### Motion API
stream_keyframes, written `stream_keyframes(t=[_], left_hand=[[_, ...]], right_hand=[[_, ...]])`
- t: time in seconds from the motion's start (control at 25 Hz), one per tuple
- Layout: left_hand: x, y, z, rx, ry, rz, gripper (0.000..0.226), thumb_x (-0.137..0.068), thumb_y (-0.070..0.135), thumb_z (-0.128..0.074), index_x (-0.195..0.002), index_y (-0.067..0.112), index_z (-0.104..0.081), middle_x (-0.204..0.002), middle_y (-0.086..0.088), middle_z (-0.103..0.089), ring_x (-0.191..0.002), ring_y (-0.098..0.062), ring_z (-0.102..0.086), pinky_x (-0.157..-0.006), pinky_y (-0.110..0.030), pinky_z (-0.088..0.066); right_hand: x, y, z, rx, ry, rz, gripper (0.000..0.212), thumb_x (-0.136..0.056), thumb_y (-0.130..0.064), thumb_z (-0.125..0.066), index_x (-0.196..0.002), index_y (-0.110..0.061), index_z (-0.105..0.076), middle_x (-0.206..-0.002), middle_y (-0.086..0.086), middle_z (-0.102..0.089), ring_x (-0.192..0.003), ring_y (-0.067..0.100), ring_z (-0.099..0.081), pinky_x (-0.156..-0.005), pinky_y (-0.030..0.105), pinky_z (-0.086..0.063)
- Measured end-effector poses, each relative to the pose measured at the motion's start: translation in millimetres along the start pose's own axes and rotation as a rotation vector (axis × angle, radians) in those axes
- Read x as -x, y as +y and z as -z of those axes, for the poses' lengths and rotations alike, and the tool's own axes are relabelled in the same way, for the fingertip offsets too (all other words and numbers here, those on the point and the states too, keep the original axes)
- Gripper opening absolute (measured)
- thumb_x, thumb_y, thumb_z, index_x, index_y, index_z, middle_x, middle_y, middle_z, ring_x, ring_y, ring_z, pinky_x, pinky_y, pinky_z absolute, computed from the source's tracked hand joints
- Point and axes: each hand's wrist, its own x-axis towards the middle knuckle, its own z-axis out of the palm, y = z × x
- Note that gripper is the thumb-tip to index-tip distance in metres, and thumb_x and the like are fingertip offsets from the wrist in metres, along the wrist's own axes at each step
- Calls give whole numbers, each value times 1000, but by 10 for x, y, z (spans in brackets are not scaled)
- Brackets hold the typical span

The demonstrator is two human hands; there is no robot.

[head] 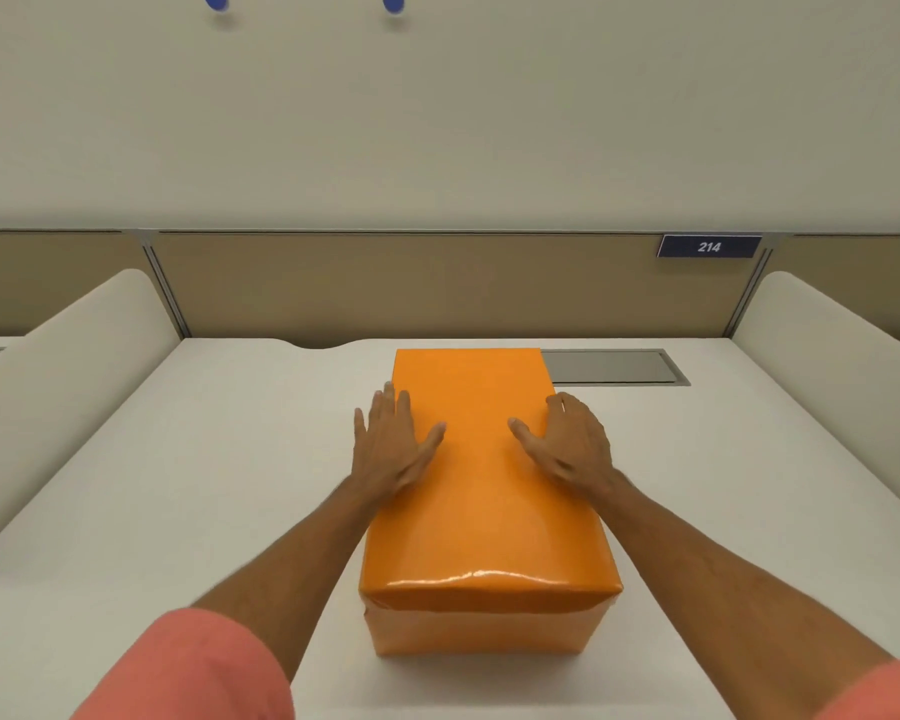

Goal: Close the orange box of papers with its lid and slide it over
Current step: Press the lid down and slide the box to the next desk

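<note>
Lid down: the glossy orange cardboard lid point(476, 459) caps the orange box point(481, 628) at centre frame on the white desk point(178, 485). My left hand point(393, 446) and right hand point(572, 441) lie spread flat along its edges, gripping nothing, probably seating it before the slide.

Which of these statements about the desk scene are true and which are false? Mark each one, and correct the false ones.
1. The glossy orange lid sits on the orange cardboard box. True.
2. Only one hand touches the lid. False: the left hand and the right hand both rest on it, at opposite long edges.
3. The dark sign on the tan partition reads 214. True.
4. The box stands on the floor. False: it stands on the white desk.
5. The grey metal hatch lies left of the box. False: it lies to the right, at the far end.
</note>
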Motion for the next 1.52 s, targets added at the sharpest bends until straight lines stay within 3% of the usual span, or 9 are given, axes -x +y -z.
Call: stream_keyframes(t=[0.16, 0.32, 0.44, 0.76, 1.12, 1.32, 1.52], left_hand=[[-405, 25, -7, -79, -109, -29, 90, -90, 68, -29, -154, 11, -2, -164, -9, 2, -151, -24, 3, -121, -50, 4], [-605, 32, -56, -28, -181, 27, 98, -86, 74, -27, -154, 11, 3, -164, -7, 6, -151, -23, 3, -121, -48, 2], [-641, 59, -129, -36, -183, 37, 103, -82, 79, -24, -154, 11, 1, -164, -7, 3, -151, -22, 2, -122, -48, 1], [-627, 43, -289, -129, -114, 30, 112, -74, 87, -22, -154, 13, 2, -164, -6, 3, -151, -22, 4, -122, -50, 0], [-543, -28, -253, -59, -154, 67, 105, -75, 86, -23, -154, 22, 7, -163, -5, 12, -150, -25, 13, -119, -57, 4], [-126, -64, -217, 11, -183, 52, 102, -75, 85, -28, -153, 29, 5, -163, -4, 15, -150, -30, 13, -118, -59, -2], [193, -62, -172, 30, -229, 64, 95, -79, 81, -31, -153, 33, 5, -163, -1, 16, -149, -39, 5, -114, -61, -19]], right_hand=[[-395, -72, -74, 32, -173, 52, 90, -88, -68, -38, -152, -8, -17, -163, 11, -14, -150, 27, -11, -122, 50, -13], [-669, -92, -160, 14, -252, 31, 97, -87, -72, -33, -154, -11, 2, -164, 7, 3, -152, 24, 2, -123, 50, -5], [-702, -55, -252, 35, -280, 13, 97, -87, -73, -31, -154, -9, 0, -164, 8, 2, -152, 23, 1, -123, 48, -5], [-699, -17, -425, 36, -160, 40, 95, -87, -71, -33, -153, -7, -9, -164, 10, -8, -151, 25, -6, -122, 43, -17], [-539, -85, -269, 5, -228, -12, 94, -90, -68, -33, -154, -10, 4, -164, 9, 6, -152, 25, 5, -122, 48, -2], [-99, -8, -118, -95, -279, -134, 97, -85, -72, -39, -154, -22, 6, -164, 6, 6, -151, 30, -4, -117, 55, -21], [295, 27, -57, -204, -300, -247, 97, -84, -72, -43, -153, -28, 7, -164, 11, 3, -145, 40, -23, -114, 56, -27]])
